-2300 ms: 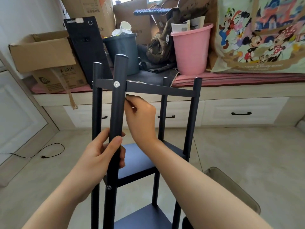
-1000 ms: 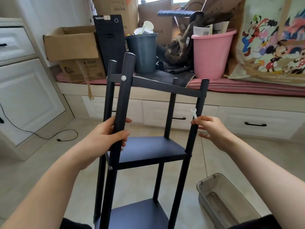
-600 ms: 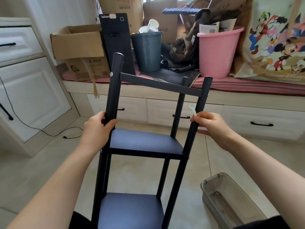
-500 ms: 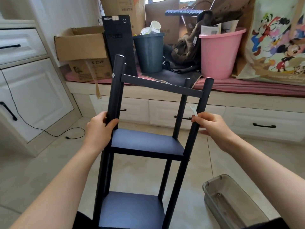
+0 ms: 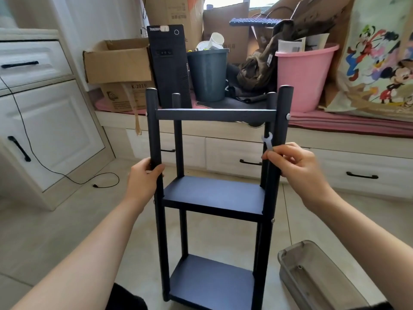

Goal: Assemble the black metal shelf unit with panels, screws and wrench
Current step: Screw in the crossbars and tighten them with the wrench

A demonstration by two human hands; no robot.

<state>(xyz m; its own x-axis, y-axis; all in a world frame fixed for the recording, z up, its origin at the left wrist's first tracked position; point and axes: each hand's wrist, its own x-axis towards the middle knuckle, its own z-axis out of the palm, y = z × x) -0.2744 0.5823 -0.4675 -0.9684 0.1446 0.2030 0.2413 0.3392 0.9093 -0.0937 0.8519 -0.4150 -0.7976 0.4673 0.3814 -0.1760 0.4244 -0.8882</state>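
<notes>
The black metal shelf unit (image 5: 212, 193) stands upright on the floor, squarely facing me, with three panels fitted between its four posts. My left hand (image 5: 143, 177) grips the front left post just above the middle panel. My right hand (image 5: 297, 168) rests against the front right post and pinches a small silver wrench (image 5: 268, 142) that sticks up beside the post. Silver screw heads (image 5: 287, 116) show at the top panel's corners.
A clear plastic tray (image 5: 317, 278) lies on the floor at the lower right. Behind the shelf runs a window bench with drawers, carrying a cardboard box (image 5: 116, 61), a computer tower (image 5: 169, 63), a dark bin (image 5: 207, 72) and a pink bucket (image 5: 306, 72). A white cabinet (image 5: 40, 121) and cable are at left.
The shelf unit has been turned from an angled view to face me squarely. My right hand left the top panel's screw area and now holds the wrench by the right post.
</notes>
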